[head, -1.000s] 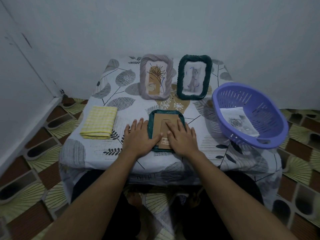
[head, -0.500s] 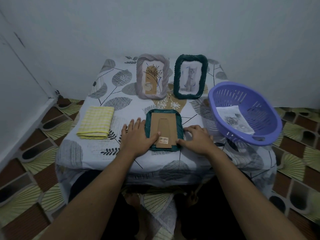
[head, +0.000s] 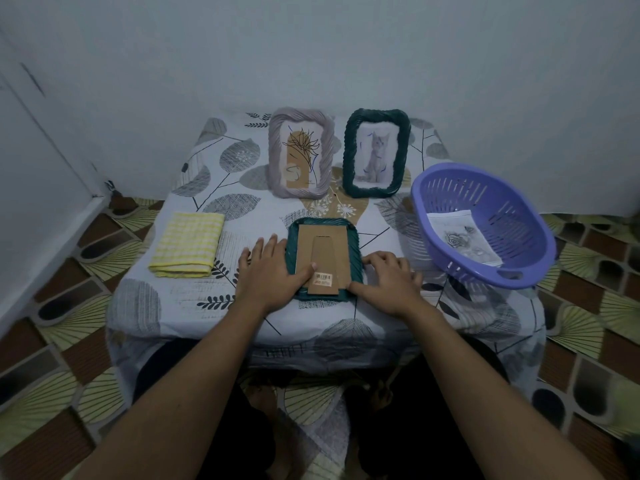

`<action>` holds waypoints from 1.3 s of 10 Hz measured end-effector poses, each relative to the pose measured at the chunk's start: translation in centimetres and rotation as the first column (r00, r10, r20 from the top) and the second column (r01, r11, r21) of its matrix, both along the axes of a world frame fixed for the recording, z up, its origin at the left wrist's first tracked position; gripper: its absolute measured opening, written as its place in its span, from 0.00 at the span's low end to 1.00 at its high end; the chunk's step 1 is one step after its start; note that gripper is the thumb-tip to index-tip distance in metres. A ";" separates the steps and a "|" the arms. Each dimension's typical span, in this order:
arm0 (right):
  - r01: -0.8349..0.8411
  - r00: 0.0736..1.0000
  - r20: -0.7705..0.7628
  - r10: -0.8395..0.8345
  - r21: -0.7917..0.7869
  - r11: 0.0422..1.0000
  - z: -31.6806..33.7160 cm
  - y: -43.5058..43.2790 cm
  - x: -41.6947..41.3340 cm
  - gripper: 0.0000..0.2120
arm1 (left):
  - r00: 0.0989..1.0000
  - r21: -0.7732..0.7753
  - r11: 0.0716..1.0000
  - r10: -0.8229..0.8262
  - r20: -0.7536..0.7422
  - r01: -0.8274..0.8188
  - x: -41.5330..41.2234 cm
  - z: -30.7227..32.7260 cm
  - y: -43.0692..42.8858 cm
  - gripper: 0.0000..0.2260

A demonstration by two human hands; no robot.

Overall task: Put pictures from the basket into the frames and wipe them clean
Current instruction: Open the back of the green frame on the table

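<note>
- The basket [head: 504, 206] is a round purple plastic bowl with slotted walls, at the table's right edge and tilted toward the viewer.
- Inside it lies one rose picture [head: 462, 239], a pale sheet with a grey drawing, resting against the near-left wall.
- The flat frame [head: 325, 252] lies face down at the near middle of the table [head: 242, 188]. It has a dark green ribbed rim with rounded corners, a brown cardboard back with a fold-out stand, and a barcode sticker near the bottom.
- The left hand [head: 270, 275] lies flat with straight fingers beside the left rim, its thumb on the cardboard.
- The right hand [head: 389, 282] has bent fingers at the right rim and its thumb at the near-right corner. I cannot tell whether it grips the frame.
- The grey frame [head: 300, 116] stands at the back, twisted like rope, holding a plant drawing on tan and white.
- The cat frame [head: 348, 157], dark green with the same rope texture, stands just to its right.
- A folded yellow checked cloth [head: 187, 244] lies on the left.
- A leaf-print fabric covers the table.
</note>
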State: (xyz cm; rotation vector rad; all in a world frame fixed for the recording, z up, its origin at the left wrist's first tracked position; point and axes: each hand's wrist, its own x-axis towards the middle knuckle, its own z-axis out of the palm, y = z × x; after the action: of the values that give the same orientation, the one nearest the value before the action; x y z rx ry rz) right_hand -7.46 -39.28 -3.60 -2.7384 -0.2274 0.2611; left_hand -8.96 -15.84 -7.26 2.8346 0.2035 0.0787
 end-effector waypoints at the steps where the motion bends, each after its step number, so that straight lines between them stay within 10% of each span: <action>1: 0.009 1.000 -0.011 -0.009 0.014 1.000 -0.3 0.1 0.1 0.26 | 1.000 -0.007 1.000 -0.001 0.004 0.001 0.0 0.0 0.0 0.42; 13: 0.110 0.993 0.024 -0.113 0.081 0.991 -0.2 1.9 -0.9 0.25 | 0.999 -0.077 0.997 0.017 0.041 -0.014 -0.2 0.2 0.0 0.42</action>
State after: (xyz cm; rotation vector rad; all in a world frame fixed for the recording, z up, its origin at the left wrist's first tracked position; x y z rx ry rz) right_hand -8.33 -37.39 -3.77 -2.6658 -0.0898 0.1777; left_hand -9.20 -15.88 -7.02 2.7523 0.2147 0.1304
